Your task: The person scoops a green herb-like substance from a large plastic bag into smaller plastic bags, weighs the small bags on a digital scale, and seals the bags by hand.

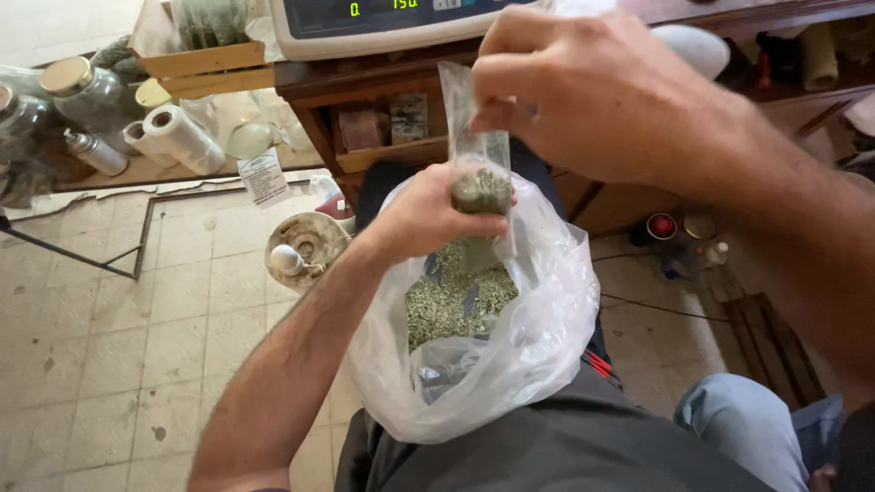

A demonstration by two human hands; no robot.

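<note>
My left hand (421, 217) grips the bottom of a small clear packet (480, 162) that holds a little green dried herb. My right hand (597, 96) pinches the packet's open top from above. Both hands are over a large clear plastic bag (538, 337) resting on my lap, open at the top and partly filled with the same crushed green herb (451, 301).
A digital scale (383, 23) sits on a dark wooden shelf unit (383, 155) ahead. Glass jars (87, 91), rolls of plastic (182, 137) and a wooden crate (196, 59) stand at the left. A round fan-like object (305, 251) lies on the tiled floor (118, 364).
</note>
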